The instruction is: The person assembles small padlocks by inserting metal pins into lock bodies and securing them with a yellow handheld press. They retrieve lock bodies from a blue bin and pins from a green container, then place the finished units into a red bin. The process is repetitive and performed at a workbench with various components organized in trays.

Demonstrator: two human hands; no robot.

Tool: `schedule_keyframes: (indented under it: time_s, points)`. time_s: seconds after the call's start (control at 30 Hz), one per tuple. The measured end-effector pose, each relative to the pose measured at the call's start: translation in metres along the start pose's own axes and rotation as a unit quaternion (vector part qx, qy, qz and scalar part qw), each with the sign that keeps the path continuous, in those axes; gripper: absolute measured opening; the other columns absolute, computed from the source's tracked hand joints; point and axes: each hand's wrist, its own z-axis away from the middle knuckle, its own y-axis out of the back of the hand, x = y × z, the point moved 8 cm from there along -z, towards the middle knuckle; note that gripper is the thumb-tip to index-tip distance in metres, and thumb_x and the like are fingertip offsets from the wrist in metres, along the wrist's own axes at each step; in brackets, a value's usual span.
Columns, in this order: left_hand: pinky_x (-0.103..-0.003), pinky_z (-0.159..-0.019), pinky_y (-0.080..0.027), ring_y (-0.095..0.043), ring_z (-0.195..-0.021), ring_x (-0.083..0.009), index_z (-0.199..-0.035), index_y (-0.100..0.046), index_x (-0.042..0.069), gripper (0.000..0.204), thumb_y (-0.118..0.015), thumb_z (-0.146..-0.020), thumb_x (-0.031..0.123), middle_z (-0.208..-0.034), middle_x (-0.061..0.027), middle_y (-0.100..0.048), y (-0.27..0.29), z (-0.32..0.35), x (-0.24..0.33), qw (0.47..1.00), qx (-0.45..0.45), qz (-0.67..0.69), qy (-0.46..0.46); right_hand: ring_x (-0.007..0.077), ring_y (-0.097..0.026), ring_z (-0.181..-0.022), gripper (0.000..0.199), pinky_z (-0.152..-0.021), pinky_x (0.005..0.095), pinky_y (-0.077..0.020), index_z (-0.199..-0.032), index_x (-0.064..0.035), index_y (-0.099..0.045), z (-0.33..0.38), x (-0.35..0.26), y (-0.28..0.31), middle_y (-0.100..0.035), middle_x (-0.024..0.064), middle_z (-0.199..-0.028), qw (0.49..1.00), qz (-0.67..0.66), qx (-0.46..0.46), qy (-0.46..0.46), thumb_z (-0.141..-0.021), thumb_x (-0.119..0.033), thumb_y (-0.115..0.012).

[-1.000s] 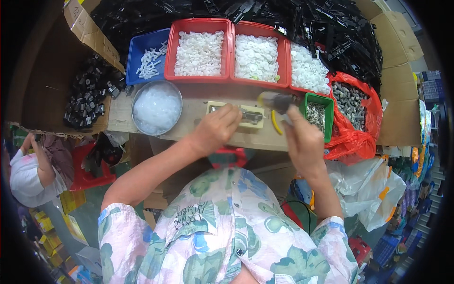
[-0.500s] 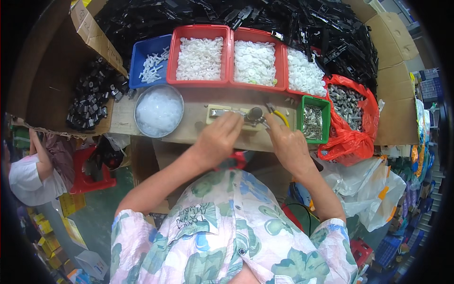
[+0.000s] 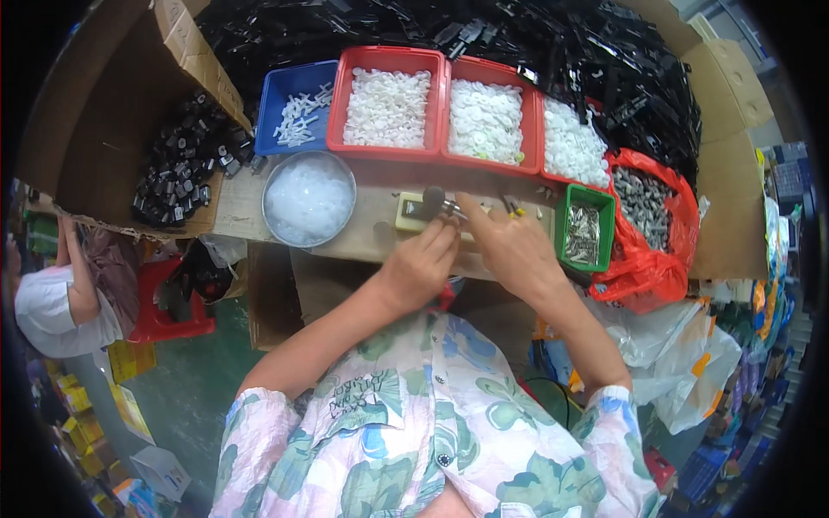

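A cream block [image 3: 412, 222] lies on the cardboard work surface in front of me, with a dark slot in its top. Over it is a tool with a dark round head [image 3: 434, 197] and a short metal shaft; its kind is unclear. My right hand [image 3: 516, 252] is closed around the shaft end, index finger along it. My left hand [image 3: 420, 263] has its fingers pinched together at the block's near edge, under the shaft. What they hold is hidden. Pliers with yellow handles [image 3: 516, 210] lie just beyond my right hand, partly covered.
A metal bowl [image 3: 268, 216] of translucent white material stands left. Behind are a blue bin [image 3: 268, 110], red bins [image 3: 389, 154] of white parts, and black parts [image 3: 484, 34]. Right are a green bin [image 3: 566, 226] of metal pins and a red bag [image 3: 682, 250]. Someone sits far left.
The round-headed tool has shifted left over the block, and my right hand has followed, its index finger now stretched along the shaft. My left hand has drawn back to the near edge. The view has shifted slightly.
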Motion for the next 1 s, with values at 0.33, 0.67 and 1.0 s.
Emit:
schedule_keyframes:
  time_s: [0.33,0.67,1.0]
  points:
    - [-0.038,-0.086,-0.058,-0.066,-0.106,-0.0337,-0.101,-0.069,-0.008,0.024,-0.069,-0.077,-0.003,-0.111,-0.0174,-0.067,0.009,-0.002,-0.005,0.999,0.018,0.034,0.009,0.0338,-0.068,-0.065,0.042,-0.057,0.043,-0.0526,-0.131,-0.0051,-0.057,0.005,0.007,0.024,-0.067,0.0153,-0.077,0.997,-0.057,0.049,-0.005,-0.091,-0.012,-0.065]
    - [-0.039,-0.088,-0.057,-0.067,-0.105,-0.0343,-0.099,-0.07,-0.008,0.024,-0.071,-0.075,-0.007,-0.108,-0.0182,-0.069,0.021,-0.008,-0.009,0.998,0.036,0.04,0.027,0.0379,-0.067,-0.066,0.038,-0.058,0.0463,-0.0507,-0.129,-0.0051,-0.056,0.02,0.022,0.039,-0.066,0.0197,-0.076,0.986,-0.117,0.105,-0.061,-0.092,-0.008,-0.065]
    - [-0.04,-0.086,-0.057,-0.067,-0.105,-0.0342,-0.102,-0.071,-0.007,0.028,-0.072,-0.074,-0.006,-0.107,-0.0181,-0.069,0.014,-0.011,-0.01,0.998,0.051,0.022,0.023,0.035,-0.066,-0.065,0.033,-0.057,0.0421,-0.0492,-0.122,-0.0016,-0.06,0.059,0.029,0.008,-0.07,0.0184,-0.085,0.989,-0.081,0.021,-0.124,-0.091,-0.01,-0.069]
